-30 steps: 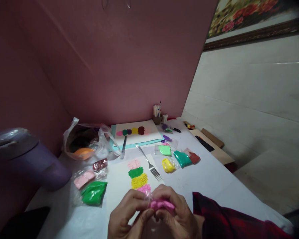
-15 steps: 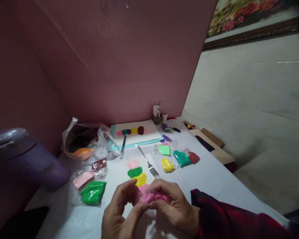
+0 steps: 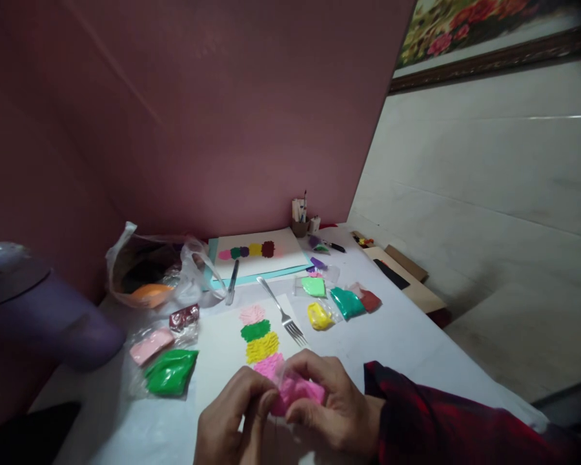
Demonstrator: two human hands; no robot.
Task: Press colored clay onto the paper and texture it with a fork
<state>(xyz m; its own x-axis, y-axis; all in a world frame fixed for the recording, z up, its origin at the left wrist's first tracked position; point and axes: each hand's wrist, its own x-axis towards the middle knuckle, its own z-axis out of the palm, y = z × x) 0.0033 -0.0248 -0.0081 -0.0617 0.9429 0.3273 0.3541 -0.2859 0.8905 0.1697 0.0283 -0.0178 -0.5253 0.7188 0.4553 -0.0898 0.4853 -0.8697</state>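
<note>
A clear plastic bag of pink modelling clay point(image 3: 306, 389) is between my two hands, low in the head view. My right hand point(image 3: 336, 407) wraps its fingers and thumb round the bag. My left hand point(image 3: 235, 413) has thumb and forefinger pinched together at the bag's left edge. Just beyond them, a sheet of white paper point(image 3: 217, 349) bears textured patches of clay: pale pink point(image 3: 252, 314), green point(image 3: 255, 330), yellow point(image 3: 262, 347) and brighter pink point(image 3: 269, 365), the last partly hidden by my hands. A metal fork point(image 3: 285, 315) rests along the sheet's right side, tines towards me.
Bags of green clay point(image 3: 172, 372) and pale pink clay point(image 3: 152, 347) lie left. Yellow point(image 3: 319, 316) and teal point(image 3: 347, 303) bags lie right. Farther back are a cutter-like pen point(image 3: 232, 283), a second clay-covered sheet point(image 3: 285, 248), an open plastic bag point(image 3: 193, 271) and a purple bottle point(image 3: 72, 310).
My left fingers have closed into a tighter pinch at the bag's edge. More of the pink clay shows in my right hand. The whole view has shifted slightly.
</note>
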